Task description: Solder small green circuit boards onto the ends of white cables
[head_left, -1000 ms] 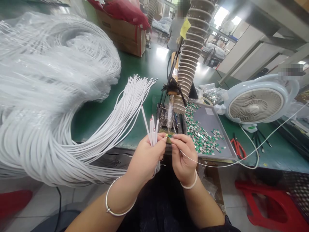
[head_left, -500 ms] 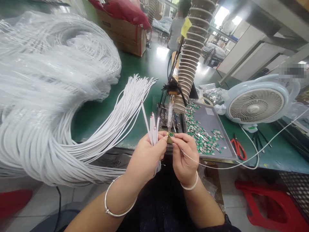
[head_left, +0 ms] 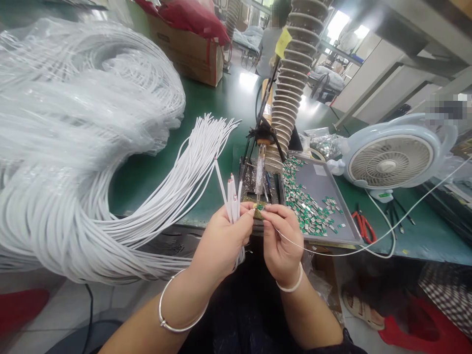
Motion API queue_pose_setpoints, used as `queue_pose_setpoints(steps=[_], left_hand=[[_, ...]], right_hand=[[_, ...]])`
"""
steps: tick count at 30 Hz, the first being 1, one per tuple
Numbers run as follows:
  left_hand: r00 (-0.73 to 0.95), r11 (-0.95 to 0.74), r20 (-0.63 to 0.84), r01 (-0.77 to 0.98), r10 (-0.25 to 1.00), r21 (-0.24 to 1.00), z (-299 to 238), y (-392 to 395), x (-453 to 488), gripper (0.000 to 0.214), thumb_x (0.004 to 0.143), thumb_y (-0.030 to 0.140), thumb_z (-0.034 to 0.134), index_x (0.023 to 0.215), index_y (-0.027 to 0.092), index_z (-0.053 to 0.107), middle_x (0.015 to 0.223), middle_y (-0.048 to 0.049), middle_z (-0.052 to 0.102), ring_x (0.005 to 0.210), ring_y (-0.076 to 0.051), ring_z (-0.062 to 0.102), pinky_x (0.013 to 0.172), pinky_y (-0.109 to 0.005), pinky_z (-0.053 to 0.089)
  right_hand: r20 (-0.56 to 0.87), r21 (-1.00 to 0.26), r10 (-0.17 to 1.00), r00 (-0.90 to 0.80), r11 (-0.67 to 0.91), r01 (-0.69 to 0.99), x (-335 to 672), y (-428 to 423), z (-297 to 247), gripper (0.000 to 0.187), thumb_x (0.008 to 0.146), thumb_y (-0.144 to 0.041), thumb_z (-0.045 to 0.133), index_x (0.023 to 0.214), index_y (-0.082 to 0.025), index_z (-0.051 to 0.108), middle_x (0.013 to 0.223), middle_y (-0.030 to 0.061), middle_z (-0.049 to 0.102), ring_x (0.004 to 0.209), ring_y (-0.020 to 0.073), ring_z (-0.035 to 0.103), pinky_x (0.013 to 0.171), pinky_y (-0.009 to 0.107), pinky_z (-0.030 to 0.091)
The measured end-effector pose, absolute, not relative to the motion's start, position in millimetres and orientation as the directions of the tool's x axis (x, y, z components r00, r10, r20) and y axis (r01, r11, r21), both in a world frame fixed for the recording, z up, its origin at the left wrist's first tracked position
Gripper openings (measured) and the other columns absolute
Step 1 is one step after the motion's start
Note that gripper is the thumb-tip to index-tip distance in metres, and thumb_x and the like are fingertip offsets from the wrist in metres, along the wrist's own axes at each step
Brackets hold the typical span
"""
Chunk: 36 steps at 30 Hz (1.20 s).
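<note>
My left hand (head_left: 224,231) is closed around several white cables (head_left: 230,199), their cut ends standing up with reddish wire showing. Its thumb and index fingertip pinch close to a small green circuit board (head_left: 260,207). My right hand (head_left: 283,236) is closed, pinching a thin solder wire (head_left: 332,254) that curves away to the right. The right fingertips also meet the board's edge; which fingers support it I cannot tell. Directly above hangs a fixed soldering iron (head_left: 260,172), its tip pointing down at the board.
A grey tray (head_left: 342,206) of green-and-silver boards lies to the right, with red-handled pliers (head_left: 365,226) and a fan (head_left: 391,157) beyond. A large cable bundle (head_left: 147,216) covers the left. A ribbed duct (head_left: 295,73) rises behind the iron. Someone's sandalled foot (head_left: 363,307) shows lower right.
Both hands have shifted very slightly left, still at the iron's tip. At lower right a foot and checked cloth have come into view, and the red stool there has shifted.
</note>
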State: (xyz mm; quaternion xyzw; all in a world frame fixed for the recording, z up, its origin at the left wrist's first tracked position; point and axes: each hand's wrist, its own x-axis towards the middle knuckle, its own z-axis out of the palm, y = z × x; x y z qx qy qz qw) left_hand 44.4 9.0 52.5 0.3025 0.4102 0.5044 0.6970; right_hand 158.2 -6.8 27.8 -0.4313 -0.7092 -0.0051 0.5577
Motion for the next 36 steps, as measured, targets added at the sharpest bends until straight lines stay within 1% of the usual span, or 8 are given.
queue_pose_setpoints(steps=[8, 13, 19, 25, 28, 30, 33, 36], left_hand=[[0.206, 0.356, -0.298, -0.378, 0.932, 0.854, 38.7, 8.4, 41.7, 0.011, 0.075, 0.021, 0.056, 0.070, 0.019, 0.047, 0.046, 0.0109, 0.035, 0.039, -0.004, 0.025, 0.039, -0.016, 0.020], [0.209, 0.242, -0.207, -0.158, 0.956, 0.957, 31.8, 6.5, 35.1, 0.015, 0.076, 0.029, 0.059, 0.070, 0.017, 0.053, 0.059, 0.0059, 0.045, 0.046, -0.006, 0.031, 0.043, -0.020, 0.025], [0.265, 0.153, -0.160, 0.048, 0.951, 0.987, 35.3, 5.3, 25.8, 0.020, 0.080, 0.036, 0.055, 0.075, 0.017, 0.059, 0.057, 0.0052, 0.043, 0.051, -0.010, 0.035, 0.049, -0.023, 0.029], [0.310, 0.155, -0.147, -0.002, 0.939, 0.988, 39.4, 7.1, 26.3, 0.016, 0.078, 0.029, 0.056, 0.067, 0.017, 0.057, 0.072, 0.0010, 0.057, 0.067, -0.013, 0.050, 0.067, -0.027, 0.040], [0.294, 0.158, -0.136, -0.055, 0.946, 0.986, 38.1, 8.0, 29.1, 0.014, 0.077, 0.027, 0.057, 0.067, 0.018, 0.055, 0.081, -0.0010, 0.061, 0.077, -0.016, 0.054, 0.076, -0.029, 0.041], [0.273, 0.160, -0.136, -0.068, 0.952, 0.985, 37.2, 8.7, 30.0, 0.013, 0.077, 0.026, 0.057, 0.068, 0.018, 0.054, 0.083, -0.0005, 0.060, 0.077, -0.015, 0.054, 0.076, -0.029, 0.040], [0.235, 0.160, -0.140, -0.071, 0.962, 0.984, 37.3, 10.9, 29.7, 0.012, 0.078, 0.026, 0.057, 0.069, 0.019, 0.053, 0.082, 0.0014, 0.057, 0.073, -0.013, 0.052, 0.071, -0.027, 0.040], [0.223, 0.148, -0.130, -0.065, 0.966, 0.987, 39.2, 13.7, 29.5, 0.012, 0.078, 0.026, 0.056, 0.069, 0.019, 0.053, 0.079, 0.0024, 0.056, 0.070, -0.012, 0.050, 0.069, -0.026, 0.039]], right_hand=[[0.750, -0.540, 0.662, 0.009, 0.604, 0.586, 161.8, -11.2, 18.5, 0.029, 0.085, -0.004, 0.045, 0.105, -0.021, 0.058, 0.091, 0.0057, 0.062, 0.088, 0.0169, 0.060, 0.076, 0.036, 0.052], [0.689, -0.591, 0.724, 0.015, 0.550, 0.590, 164.4, -11.7, 15.3, 0.027, 0.086, -0.004, 0.043, 0.103, -0.020, 0.056, 0.083, 0.0039, 0.059, 0.074, 0.0142, 0.057, 0.066, 0.031, 0.051], [0.669, -0.558, 0.742, -0.039, 0.537, 0.633, 165.2, -10.3, 16.9, 0.016, 0.084, -0.006, 0.047, 0.086, -0.019, 0.054, 0.077, 0.0020, 0.056, 0.074, 0.0138, 0.055, 0.065, 0.029, 0.050], [0.710, -0.530, 0.698, -0.092, 0.616, 0.583, 165.6, -11.6, 15.5, 0.028, 0.084, -0.003, 0.043, 0.105, -0.018, 0.054, 0.099, 0.0087, 0.062, 0.098, 0.0173, 0.058, 0.085, 0.035, 0.051], [0.695, -0.572, 0.717, -0.060, 0.601, 0.558, 165.8, -13.6, 11.6, 0.035, 0.084, -0.002, 0.041, 0.114, -0.018, 0.051, 0.104, 0.0096, 0.061, 0.101, 0.0170, 0.059, 0.086, 0.035, 0.052], [0.680, -0.630, 0.733, 0.019, 0.570, 0.528, 165.6, -15.2, 8.7, 0.038, 0.085, -0.003, 0.041, 0.119, -0.019, 0.048, 0.105, 0.0089, 0.061, 0.098, 0.0160, 0.061, 0.084, 0.033, 0.054], [0.677, -0.668, 0.729, 0.098, 0.553, 0.498, 164.6, -16.3, 7.7, 0.035, 0.085, -0.004, 0.043, 0.114, -0.020, 0.052, 0.101, 0.0062, 0.062, 0.090, 0.0139, 0.064, 0.079, 0.030, 0.055], [0.699, -0.649, 0.711, 0.079, 0.584, 0.488, 163.4, -14.7, 11.5, 0.030, 0.084, -0.003, 0.045, 0.105, -0.021, 0.056, 0.097, 0.0048, 0.064, 0.089, 0.0137, 0.064, 0.080, 0.029, 0.054]])
